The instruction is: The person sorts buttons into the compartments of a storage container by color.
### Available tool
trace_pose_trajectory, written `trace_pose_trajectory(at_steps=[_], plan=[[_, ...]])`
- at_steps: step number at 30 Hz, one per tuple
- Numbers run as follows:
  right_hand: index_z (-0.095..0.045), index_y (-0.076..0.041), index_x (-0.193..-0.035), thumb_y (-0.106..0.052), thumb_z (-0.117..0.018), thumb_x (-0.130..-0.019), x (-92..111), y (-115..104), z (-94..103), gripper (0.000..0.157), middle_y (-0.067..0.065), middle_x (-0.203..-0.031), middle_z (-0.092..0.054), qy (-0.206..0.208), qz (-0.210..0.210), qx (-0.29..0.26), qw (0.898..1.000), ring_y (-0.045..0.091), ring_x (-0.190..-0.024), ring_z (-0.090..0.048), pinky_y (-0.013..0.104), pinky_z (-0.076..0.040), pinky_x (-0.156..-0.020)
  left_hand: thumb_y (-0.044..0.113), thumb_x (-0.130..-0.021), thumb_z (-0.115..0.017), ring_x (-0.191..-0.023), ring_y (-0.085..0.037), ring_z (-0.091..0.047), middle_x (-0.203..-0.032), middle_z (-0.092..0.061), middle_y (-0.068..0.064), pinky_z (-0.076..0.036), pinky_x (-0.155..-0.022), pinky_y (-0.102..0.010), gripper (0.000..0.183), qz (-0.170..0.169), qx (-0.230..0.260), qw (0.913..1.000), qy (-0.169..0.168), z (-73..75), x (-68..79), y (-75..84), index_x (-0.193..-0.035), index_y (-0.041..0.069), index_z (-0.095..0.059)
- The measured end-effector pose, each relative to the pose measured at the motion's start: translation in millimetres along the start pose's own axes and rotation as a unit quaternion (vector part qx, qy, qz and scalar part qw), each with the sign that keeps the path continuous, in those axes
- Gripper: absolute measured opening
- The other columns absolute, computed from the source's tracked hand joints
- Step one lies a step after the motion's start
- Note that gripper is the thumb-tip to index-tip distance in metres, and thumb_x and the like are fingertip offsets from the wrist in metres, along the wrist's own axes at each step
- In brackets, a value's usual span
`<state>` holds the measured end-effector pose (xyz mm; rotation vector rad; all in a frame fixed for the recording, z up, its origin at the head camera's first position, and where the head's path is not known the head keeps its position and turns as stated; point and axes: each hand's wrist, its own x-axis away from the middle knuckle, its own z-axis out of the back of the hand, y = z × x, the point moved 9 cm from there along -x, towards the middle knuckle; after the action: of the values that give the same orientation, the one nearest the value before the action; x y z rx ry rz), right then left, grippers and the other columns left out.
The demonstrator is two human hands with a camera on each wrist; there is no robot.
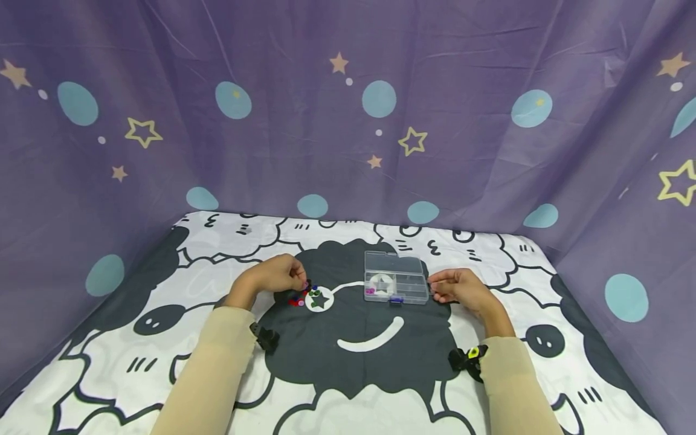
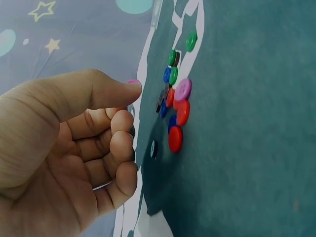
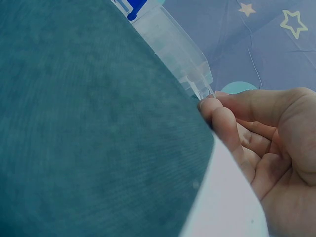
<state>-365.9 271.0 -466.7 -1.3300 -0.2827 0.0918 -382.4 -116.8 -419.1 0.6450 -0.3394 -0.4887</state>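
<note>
My left hand (image 1: pixel 280 275) pinches a pink button (image 2: pixel 132 81) between thumb and forefinger, just above the cloth. Most of that button hides behind the thumb in the left wrist view. Beside this hand lies a loose pile of small round buttons: red (image 2: pixel 175 138), pink (image 2: pixel 182 90), green (image 2: pixel 191 41), blue and black. A clear plastic compartment box (image 1: pixel 410 290) lies with its lid (image 1: pixel 388 261) raised back. Pink buttons (image 1: pixel 370 291) sit in its front left compartment. My right hand (image 1: pixel 459 289) grips the box's right end between thumb and fingertips.
A cloth (image 1: pixel 364 368) printed with sheep faces covers the table, dark in the middle. Purple curtains (image 1: pixel 304 151) with stars hang behind and at both sides. The box's blue latch (image 1: pixel 396 300) faces the front.
</note>
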Motion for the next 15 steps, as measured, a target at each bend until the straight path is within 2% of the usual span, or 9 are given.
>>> trace_pose_trajectory(at_steps=[15], plan=[[-0.06,0.017,-0.123,0.003,-0.063,-0.097,0,1,-0.4,0.03,0.006,-0.086,-0.071,0.001,-0.002,-0.005,1.0,0.009,-0.07,-0.066,0.025,-0.058,-0.067,0.01,-0.091,-0.073,-0.067,-0.012,-0.052,-0.076,-0.063,0.001,-0.046,-0.065,-0.03,0.005,-0.025,-0.019,0.9994,-0.013,-7.5,-16.7,23.2,-0.087,0.008,-0.072]])
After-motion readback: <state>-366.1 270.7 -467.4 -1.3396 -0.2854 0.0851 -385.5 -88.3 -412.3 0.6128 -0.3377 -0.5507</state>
